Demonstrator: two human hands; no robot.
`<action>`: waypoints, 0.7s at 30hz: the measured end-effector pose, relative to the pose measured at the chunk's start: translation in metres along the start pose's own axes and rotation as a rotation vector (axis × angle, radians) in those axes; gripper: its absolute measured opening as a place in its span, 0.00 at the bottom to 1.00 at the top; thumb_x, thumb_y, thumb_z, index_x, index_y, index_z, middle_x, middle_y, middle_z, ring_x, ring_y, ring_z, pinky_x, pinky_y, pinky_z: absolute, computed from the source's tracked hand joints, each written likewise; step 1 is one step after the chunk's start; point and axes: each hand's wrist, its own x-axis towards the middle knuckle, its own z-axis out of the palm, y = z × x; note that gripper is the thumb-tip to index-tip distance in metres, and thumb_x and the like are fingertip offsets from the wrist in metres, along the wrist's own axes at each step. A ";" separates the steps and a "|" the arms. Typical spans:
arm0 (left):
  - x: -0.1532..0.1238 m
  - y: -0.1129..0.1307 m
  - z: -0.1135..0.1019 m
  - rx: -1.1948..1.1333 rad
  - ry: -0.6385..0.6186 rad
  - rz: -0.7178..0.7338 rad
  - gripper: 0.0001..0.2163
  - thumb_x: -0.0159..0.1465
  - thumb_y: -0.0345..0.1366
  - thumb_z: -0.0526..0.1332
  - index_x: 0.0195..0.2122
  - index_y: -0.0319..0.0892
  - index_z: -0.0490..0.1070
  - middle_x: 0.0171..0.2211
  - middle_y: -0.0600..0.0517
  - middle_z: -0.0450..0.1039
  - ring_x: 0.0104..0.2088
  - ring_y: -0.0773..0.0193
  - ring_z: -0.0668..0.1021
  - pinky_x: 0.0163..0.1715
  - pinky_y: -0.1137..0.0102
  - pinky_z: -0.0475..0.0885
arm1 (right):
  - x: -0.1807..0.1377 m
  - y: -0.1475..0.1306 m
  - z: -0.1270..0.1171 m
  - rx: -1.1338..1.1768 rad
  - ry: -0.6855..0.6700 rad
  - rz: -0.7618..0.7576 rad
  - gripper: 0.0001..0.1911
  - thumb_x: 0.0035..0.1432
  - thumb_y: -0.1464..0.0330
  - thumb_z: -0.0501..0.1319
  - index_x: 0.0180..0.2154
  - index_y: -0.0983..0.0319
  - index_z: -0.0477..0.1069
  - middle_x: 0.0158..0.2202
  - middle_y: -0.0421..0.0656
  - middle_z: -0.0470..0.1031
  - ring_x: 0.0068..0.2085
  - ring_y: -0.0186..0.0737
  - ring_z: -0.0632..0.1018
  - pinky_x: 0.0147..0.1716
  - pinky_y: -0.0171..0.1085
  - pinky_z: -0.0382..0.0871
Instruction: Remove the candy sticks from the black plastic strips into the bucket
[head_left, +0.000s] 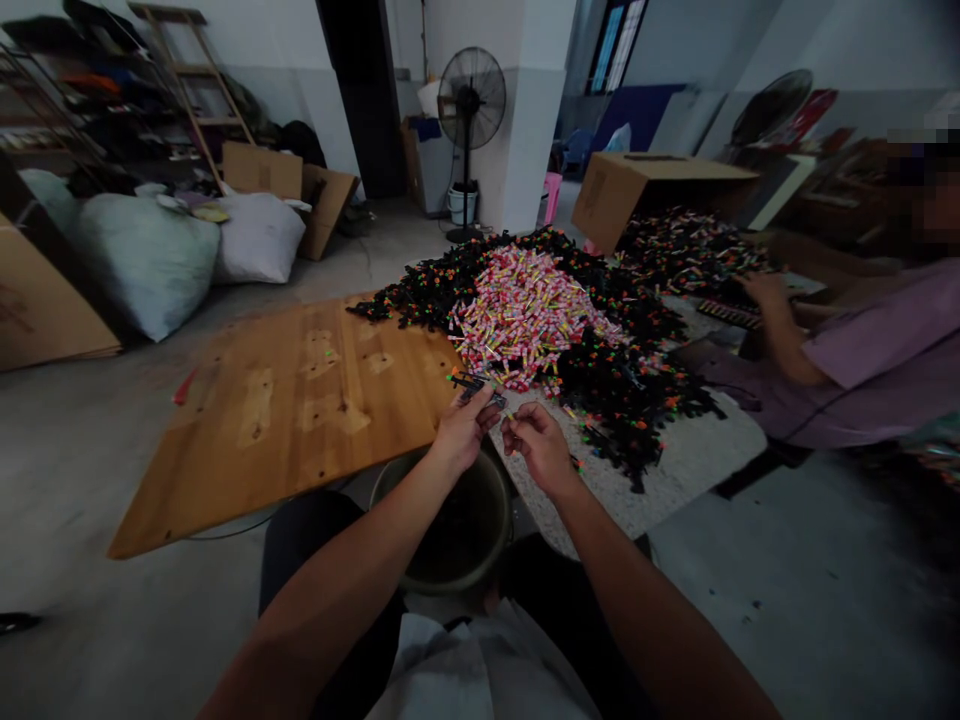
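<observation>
My left hand point(460, 432) is closed around a small black plastic piece point(466, 381) with orange and green at its tip, perhaps a toy gun. My right hand point(543, 448) is beside it, thumb and fingers pinched together at the near end of that piece. Whatever those fingertips hold is too small to make out. Just beyond both hands lies a heap of small pink, white and yellow printed tubes point(517, 305). Around it spreads a pile of black plastic pieces point(622, 385) with orange and green tips. Beneath my hands stands a dark round bucket point(504, 530).
A wooden board point(300, 385) extends to the left, and a speckled grey tabletop point(694, 455) to the right. At the right edge sits a person in a mauve shirt point(892, 340), one hand at another pile. An open cardboard box point(607, 200), a standing fan point(471, 100) and stuffed sacks point(150, 255) are farther back.
</observation>
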 end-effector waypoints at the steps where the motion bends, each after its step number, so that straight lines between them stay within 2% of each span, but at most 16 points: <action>1: 0.000 0.001 0.000 0.000 -0.001 -0.001 0.22 0.51 0.42 0.78 0.43 0.43 0.74 0.40 0.51 0.81 0.34 0.65 0.83 0.33 0.74 0.76 | -0.001 0.000 -0.001 -0.004 -0.004 -0.006 0.14 0.49 0.64 0.70 0.34 0.58 0.67 0.28 0.37 0.74 0.25 0.34 0.72 0.23 0.35 0.69; 5: 0.000 0.001 0.000 0.005 0.031 -0.019 0.21 0.51 0.42 0.77 0.43 0.43 0.75 0.40 0.51 0.81 0.33 0.67 0.82 0.33 0.74 0.76 | -0.005 -0.003 -0.001 -0.014 -0.017 -0.020 0.15 0.50 0.63 0.71 0.39 0.59 0.73 0.27 0.37 0.73 0.27 0.35 0.73 0.26 0.36 0.71; 9: 0.000 -0.002 -0.001 0.010 0.061 -0.035 0.21 0.50 0.41 0.78 0.42 0.43 0.75 0.39 0.51 0.81 0.32 0.68 0.82 0.33 0.75 0.75 | -0.007 -0.007 -0.001 -0.026 -0.020 -0.029 0.18 0.52 0.61 0.71 0.44 0.59 0.74 0.28 0.37 0.73 0.27 0.35 0.72 0.28 0.36 0.70; 13: -0.002 -0.002 0.001 0.000 0.044 -0.030 0.20 0.50 0.42 0.78 0.41 0.42 0.75 0.38 0.51 0.81 0.33 0.67 0.82 0.34 0.74 0.76 | -0.007 -0.009 -0.008 -0.306 -0.020 -0.080 0.15 0.59 0.55 0.65 0.38 0.60 0.73 0.26 0.38 0.72 0.27 0.36 0.73 0.28 0.36 0.69; 17: -0.006 0.002 0.008 0.015 -0.002 0.022 0.21 0.50 0.42 0.78 0.40 0.41 0.74 0.36 0.51 0.80 0.31 0.67 0.81 0.32 0.73 0.76 | -0.004 -0.009 -0.015 -0.661 -0.171 -0.068 0.13 0.64 0.57 0.59 0.36 0.60 0.72 0.27 0.39 0.74 0.27 0.36 0.74 0.28 0.35 0.68; 21: -0.009 0.006 0.013 0.049 -0.039 0.053 0.22 0.49 0.43 0.78 0.40 0.41 0.74 0.37 0.50 0.81 0.31 0.66 0.81 0.30 0.74 0.75 | -0.004 -0.013 -0.018 -0.741 -0.261 -0.073 0.14 0.66 0.58 0.55 0.35 0.60 0.72 0.27 0.38 0.73 0.26 0.35 0.71 0.27 0.34 0.65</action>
